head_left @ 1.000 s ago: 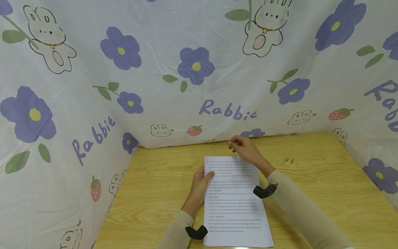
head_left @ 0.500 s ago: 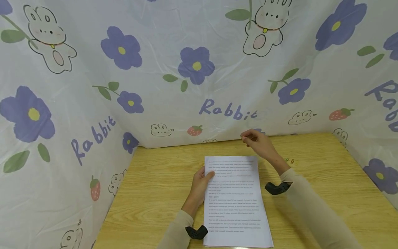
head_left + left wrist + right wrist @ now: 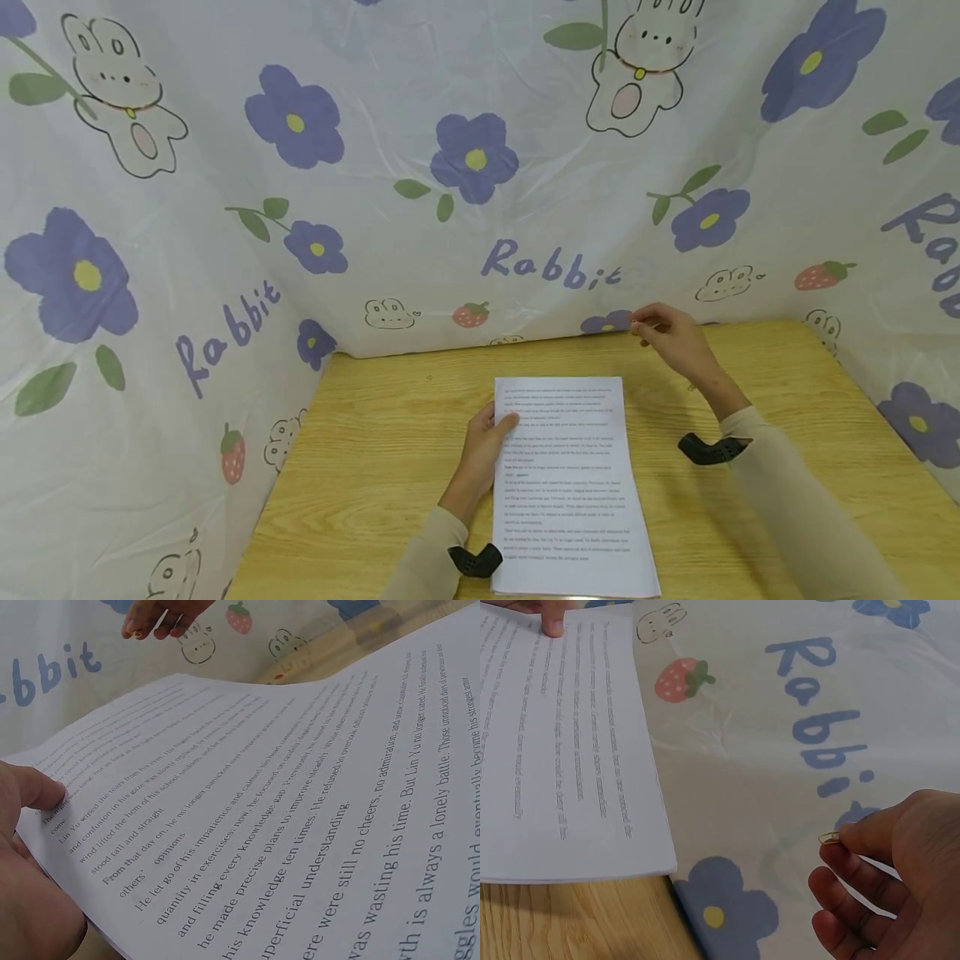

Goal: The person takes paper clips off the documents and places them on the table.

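A stack of printed white sheets (image 3: pixel 566 500) is held at its left edge by my left hand (image 3: pixel 477 454), thumb on top of the text. In the left wrist view the paper (image 3: pixel 247 795) bows upward, and the left thumb (image 3: pixel 41 787) lies across its margin. My right hand (image 3: pixel 678 343) is raised beyond the stack's upper right corner, apart from the paper. Between its thumb and index finger it pinches a small yellow paper clip (image 3: pixel 829 838), clear in the right wrist view. The other right fingers are loosely bent.
The wooden table (image 3: pixel 375 450) extends on both sides of the stack. A white cloth with flowers and rabbits (image 3: pixel 420 233) hangs behind and along both sides. A bit of a small clip (image 3: pixel 692 387) shows beside the right wrist, mostly hidden.
My right hand has moved right, from above the stack's top edge to beyond its right corner, now covering most of the loose paper clips on the table. The left hand has stayed put.
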Motion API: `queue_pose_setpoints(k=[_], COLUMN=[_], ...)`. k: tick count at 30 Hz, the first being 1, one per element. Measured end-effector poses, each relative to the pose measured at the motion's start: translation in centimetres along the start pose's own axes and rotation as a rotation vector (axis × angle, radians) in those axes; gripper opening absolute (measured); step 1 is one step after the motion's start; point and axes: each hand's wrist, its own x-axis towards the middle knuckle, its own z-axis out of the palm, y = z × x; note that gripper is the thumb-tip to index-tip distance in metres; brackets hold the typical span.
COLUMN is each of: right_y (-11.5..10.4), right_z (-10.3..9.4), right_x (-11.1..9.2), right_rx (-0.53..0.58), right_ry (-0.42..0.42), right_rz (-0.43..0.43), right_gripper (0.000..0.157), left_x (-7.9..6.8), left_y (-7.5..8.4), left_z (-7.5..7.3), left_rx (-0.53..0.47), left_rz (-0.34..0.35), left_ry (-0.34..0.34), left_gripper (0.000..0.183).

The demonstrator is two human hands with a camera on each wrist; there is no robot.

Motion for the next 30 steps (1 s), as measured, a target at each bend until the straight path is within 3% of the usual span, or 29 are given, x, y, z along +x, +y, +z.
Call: queue_pose_setpoints(k=[13, 30], right_y=[3.8, 7.8], right_z=[-2.4, -1.8], right_x=[-1.4, -1.7], right_rx=[-0.054, -0.122], right_ry=[0.038, 0.031], right_rz=[0.05, 0.141], right_gripper=[0.03, 0.03], left_x=[-0.1, 0.0], left_y=[0.1, 0.1], left_z=[0.1, 0.1], left_rx=[-0.002, 0.002], left_rz=[-0.01, -0.011], left_ry=[0.01, 0.016], left_gripper=[0.043, 0.042])
